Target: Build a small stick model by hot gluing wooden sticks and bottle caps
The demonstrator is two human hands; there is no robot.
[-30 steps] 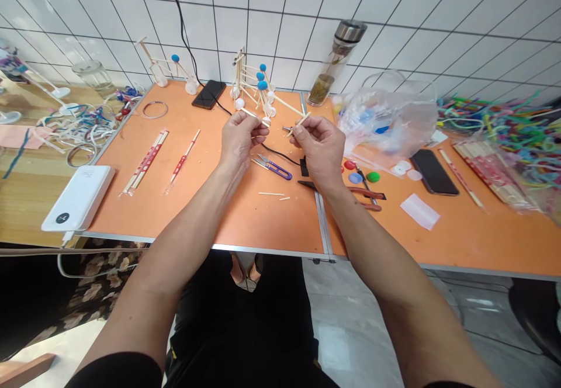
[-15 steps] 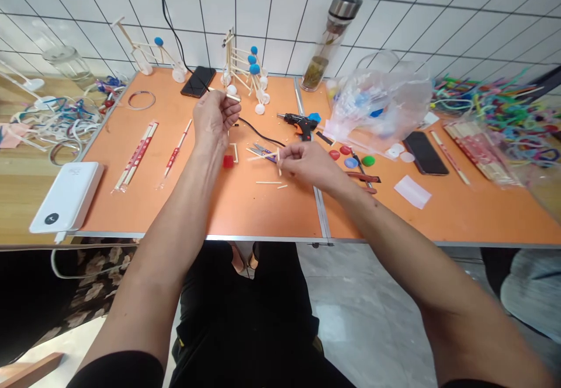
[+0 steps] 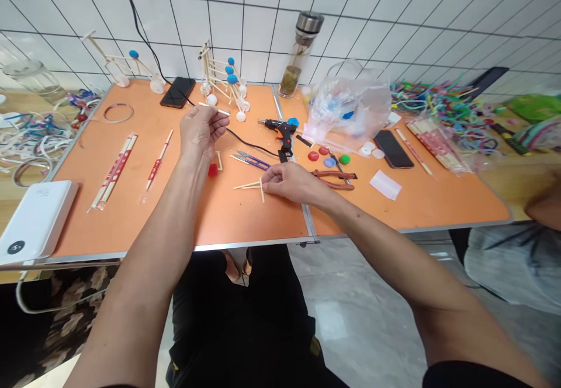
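My left hand [image 3: 200,132] is raised over the orange table [image 3: 131,212], fingers pinched on a thin wooden stick [image 3: 214,108] that points right. My right hand [image 3: 287,180] rests low on the table near its front, fingers closed on short wooden sticks [image 3: 252,186] lying on the surface. Between the hands lie small purple-handled scissors [image 3: 249,159] and a red cap [image 3: 213,170]. A stick model with blue and white balls [image 3: 223,81] stands at the back of the table.
A black glue gun [image 3: 280,131] with its cable, red pliers [image 3: 333,179], coloured caps, two phones, a glass bottle [image 3: 300,55], a plastic bag [image 3: 346,110], wrapped chopsticks [image 3: 114,169] and a white power bank [image 3: 30,218] surround the hands. Another person sits at the right edge.
My hands parted: the left stayed raised with its stick, while the right dropped to the table and moved toward the front edge with the short sticks. The view shifted right.
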